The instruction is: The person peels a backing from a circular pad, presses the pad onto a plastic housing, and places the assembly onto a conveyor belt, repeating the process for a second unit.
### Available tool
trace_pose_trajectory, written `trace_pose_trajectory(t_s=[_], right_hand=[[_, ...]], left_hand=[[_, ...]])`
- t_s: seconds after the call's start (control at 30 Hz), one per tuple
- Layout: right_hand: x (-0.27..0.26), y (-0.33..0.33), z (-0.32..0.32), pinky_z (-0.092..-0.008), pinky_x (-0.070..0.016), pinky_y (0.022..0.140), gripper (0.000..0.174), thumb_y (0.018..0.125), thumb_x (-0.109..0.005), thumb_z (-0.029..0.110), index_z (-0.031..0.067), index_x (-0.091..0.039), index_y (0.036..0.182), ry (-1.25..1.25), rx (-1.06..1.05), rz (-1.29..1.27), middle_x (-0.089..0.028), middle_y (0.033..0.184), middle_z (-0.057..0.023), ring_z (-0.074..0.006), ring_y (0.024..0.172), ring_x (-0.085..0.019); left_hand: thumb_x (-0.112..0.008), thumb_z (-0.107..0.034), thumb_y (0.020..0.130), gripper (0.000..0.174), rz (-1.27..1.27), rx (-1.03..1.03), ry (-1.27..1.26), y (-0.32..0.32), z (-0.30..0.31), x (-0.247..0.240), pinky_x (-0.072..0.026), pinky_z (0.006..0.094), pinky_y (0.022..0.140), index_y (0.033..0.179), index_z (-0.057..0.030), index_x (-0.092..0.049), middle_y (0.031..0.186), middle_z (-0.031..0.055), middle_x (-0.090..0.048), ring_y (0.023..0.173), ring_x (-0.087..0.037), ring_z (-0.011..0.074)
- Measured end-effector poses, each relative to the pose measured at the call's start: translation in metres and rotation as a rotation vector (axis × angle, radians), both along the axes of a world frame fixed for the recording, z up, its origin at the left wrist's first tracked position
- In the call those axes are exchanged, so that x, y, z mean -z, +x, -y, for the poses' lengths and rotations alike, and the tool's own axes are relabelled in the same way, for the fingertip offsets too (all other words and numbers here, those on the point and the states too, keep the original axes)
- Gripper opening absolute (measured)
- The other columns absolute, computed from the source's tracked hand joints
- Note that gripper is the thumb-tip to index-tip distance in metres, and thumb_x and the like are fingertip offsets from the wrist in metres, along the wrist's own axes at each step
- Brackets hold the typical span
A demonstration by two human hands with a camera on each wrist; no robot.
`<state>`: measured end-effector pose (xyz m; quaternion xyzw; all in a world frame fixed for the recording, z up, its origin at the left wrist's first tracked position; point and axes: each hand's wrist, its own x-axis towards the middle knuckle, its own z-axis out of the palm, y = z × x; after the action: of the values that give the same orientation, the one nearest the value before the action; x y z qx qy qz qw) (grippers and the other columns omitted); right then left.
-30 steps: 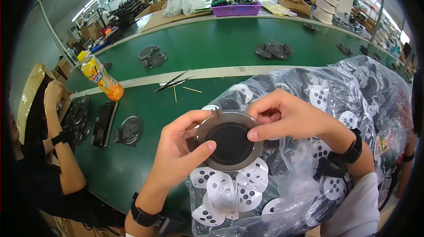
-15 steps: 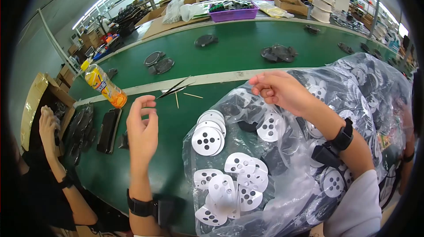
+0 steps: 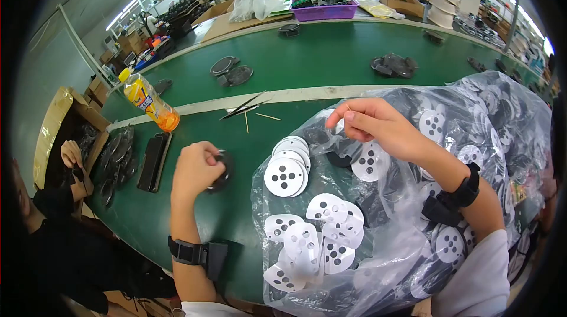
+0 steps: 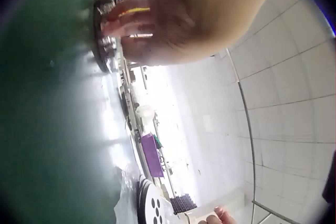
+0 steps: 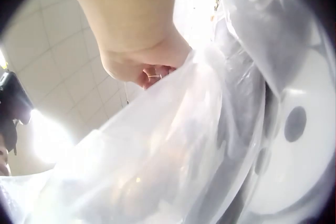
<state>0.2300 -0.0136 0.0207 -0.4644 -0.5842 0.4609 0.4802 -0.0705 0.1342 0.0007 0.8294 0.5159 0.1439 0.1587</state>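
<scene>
My left hand (image 3: pixel 198 169) is lowered over the green table on the left, its fingers gripping the edge of a dark round part (image 3: pixel 222 170). In the left wrist view that part (image 4: pixel 101 37) appears edge-on at the fingertips. Over the plastic bag (image 3: pixel 378 222) hovers my right hand (image 3: pixel 378 125), with curled fingers and the thumb against the index finger. A thin pale stick like a toothpick (image 3: pixel 348 107) shows at that pinch. Seen from the right wrist, the bag's film (image 5: pixel 173 129) hides most of the fingers. A stack of white discs with holes (image 3: pixel 284 176) lies on the bag.
Loose white hole-punched pieces (image 3: pixel 301 240) lie nearer me. Tweezers (image 3: pixel 245 106) and toothpicks (image 3: pixel 269 116) rest beyond. To the left are an orange drink bottle (image 3: pixel 147 101), a black case (image 3: pixel 155 162) and another person's hand (image 3: pixel 72 153). Dark parts (image 3: pixel 394 65) sit on the far green surface.
Both hands held a dark rimmed disc a second ago; they then parted, and a dark part appeared on the far surface, now farther back. My left hand has come down onto another dark part.
</scene>
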Motion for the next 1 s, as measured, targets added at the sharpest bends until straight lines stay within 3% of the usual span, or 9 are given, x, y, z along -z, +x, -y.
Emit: trace_pose_trajectory(t_s=[0.13,0.2,0.23,0.3,0.33,0.5,0.57,0.7,1.0], right_hand=[[0.006,-0.007,0.001,-0.0207,-0.0305,0.052,0.024,0.091,-0.041,0.013,0.0000,-0.060,0.097,0.055,-0.015,0.107,-0.039,0.060,0.0047,-0.0044,0.057,-0.035],[0.003,-0.012,0.004,-0.0219,-0.0311,0.052,0.022,0.091,-0.042,0.013,0.0002,-0.059,0.097,-0.003,-0.057,0.137,-0.039,0.059,0.0044,-0.0050,0.057,-0.036],[0.001,-0.014,0.007,-0.0230,-0.0317,0.052,0.020,0.091,-0.043,0.013,0.0004,-0.058,0.097,-0.056,-0.095,0.166,-0.040,0.059,0.0040,-0.0057,0.057,-0.037],[-0.005,-0.021,0.013,-0.0236,-0.0317,0.051,0.018,0.091,-0.045,0.014,0.0006,-0.056,0.096,-0.077,-0.080,0.186,-0.041,0.059,0.0037,-0.0060,0.056,-0.037],[-0.007,-0.025,0.015,-0.0243,-0.0317,0.051,0.017,0.090,-0.046,0.014,0.0008,-0.055,0.095,-0.094,-0.068,0.210,-0.043,0.059,0.0033,-0.0064,0.056,-0.037],[-0.008,-0.033,0.023,-0.0225,-0.0309,0.051,0.013,0.090,-0.049,0.015,0.0018,-0.051,0.089,-0.012,-0.043,0.214,-0.044,0.061,0.0025,-0.0054,0.056,-0.036],[-0.011,-0.034,0.024,-0.0205,-0.0306,0.052,0.011,0.090,-0.048,0.013,0.0030,-0.052,0.088,0.012,-0.048,0.273,-0.044,0.064,0.0038,-0.0037,0.057,-0.036],[-0.022,-0.040,0.029,-0.0187,-0.0344,0.052,0.006,0.086,-0.054,0.006,0.0011,-0.055,0.085,0.151,0.041,0.257,-0.051,0.068,0.0014,-0.0033,0.058,-0.043],[-0.034,-0.046,0.044,-0.0188,-0.0472,0.055,0.005,0.080,-0.058,-0.001,-0.0020,-0.059,0.085,0.393,0.108,0.439,-0.061,0.074,-0.0059,-0.0080,0.063,-0.059]], left_hand=[[-0.071,-0.009,0.059,0.031,0.035,0.177,0.203,0.018,0.020,0.002,-0.0443,0.0264,0.054,0.087,0.0016,-0.061,0.077,0.0076,-0.059,0.069,-0.056,0.0133],[-0.075,-0.014,0.059,0.037,0.276,0.454,0.217,0.035,0.036,-0.013,-0.0452,0.0260,0.053,0.090,0.0005,-0.059,0.082,0.0065,-0.057,0.072,-0.054,0.0122],[-0.075,-0.014,0.059,0.037,0.275,0.456,0.213,0.043,0.045,-0.011,-0.0452,0.0260,0.053,0.090,0.0005,-0.059,0.082,0.0065,-0.057,0.072,-0.054,0.0122],[-0.078,-0.018,0.057,0.039,0.349,0.457,-0.107,0.054,0.063,-0.005,-0.0454,0.0297,0.062,0.086,-0.0007,-0.057,0.076,0.0101,-0.055,0.067,-0.055,0.0206],[-0.077,-0.013,0.059,0.038,0.215,0.397,-0.123,0.057,0.068,-0.006,-0.0447,0.0305,0.060,0.086,-0.0006,-0.054,0.076,0.0091,-0.055,0.065,-0.054,0.0199],[-0.071,0.000,0.064,0.038,0.274,0.255,-0.148,0.057,0.074,-0.012,-0.0440,0.0264,0.056,0.096,-0.0004,-0.050,0.075,0.0072,-0.054,0.063,-0.054,0.0144],[-0.067,0.002,0.069,0.034,0.652,0.278,-0.344,0.057,0.073,-0.012,-0.0459,0.0228,0.058,0.099,0.0006,-0.052,0.080,0.0056,-0.057,0.071,-0.056,0.0111],[-0.063,0.001,0.075,0.031,0.924,0.302,-0.703,0.059,0.089,-0.044,-0.0486,0.0227,0.067,0.104,0.0040,-0.054,0.090,0.0066,-0.059,0.081,-0.058,0.0113],[-0.061,0.007,0.076,0.023,1.085,0.520,-0.650,0.058,0.120,-0.038,-0.0457,0.0250,0.073,0.098,0.0099,-0.056,0.091,0.0108,-0.057,0.085,-0.056,0.0132]])
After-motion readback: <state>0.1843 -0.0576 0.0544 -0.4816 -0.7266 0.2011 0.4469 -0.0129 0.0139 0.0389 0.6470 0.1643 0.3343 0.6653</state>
